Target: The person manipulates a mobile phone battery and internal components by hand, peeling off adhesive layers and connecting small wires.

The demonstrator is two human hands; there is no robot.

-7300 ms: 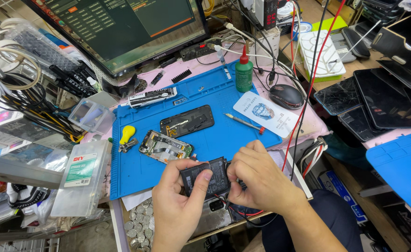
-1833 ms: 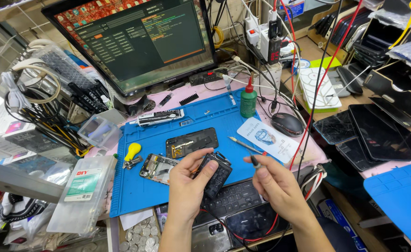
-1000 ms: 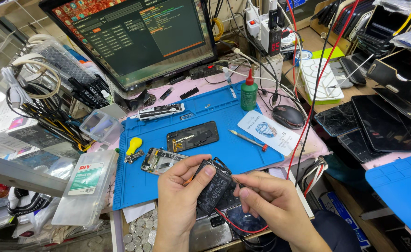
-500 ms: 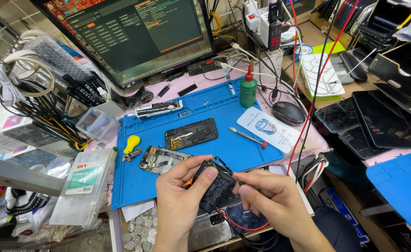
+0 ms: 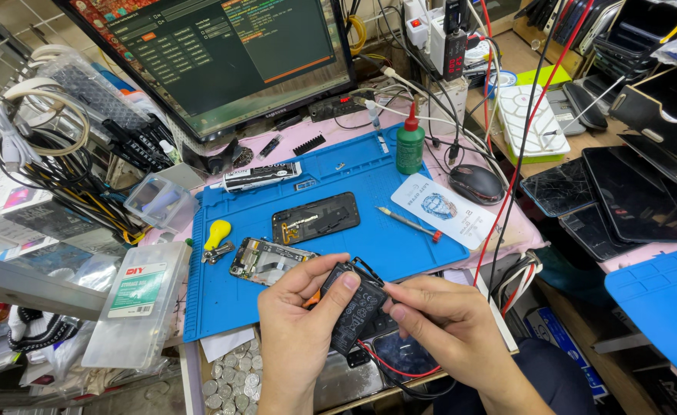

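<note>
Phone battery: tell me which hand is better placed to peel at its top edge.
Probably right. The right hand has fingertips pinching at the battery edge, while the left hand grips its body, steadying it.

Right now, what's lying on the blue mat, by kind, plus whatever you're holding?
Black phone back panel: 1
Opened phone frame with circuit board: 1
Green bottle with red nozzle: 1
Red-tipped screwdriver: 1
Yellow-handled tool: 1
Glue tube: 1
Black battery, held in left hand and right hand: 1
Total: 7
</note>
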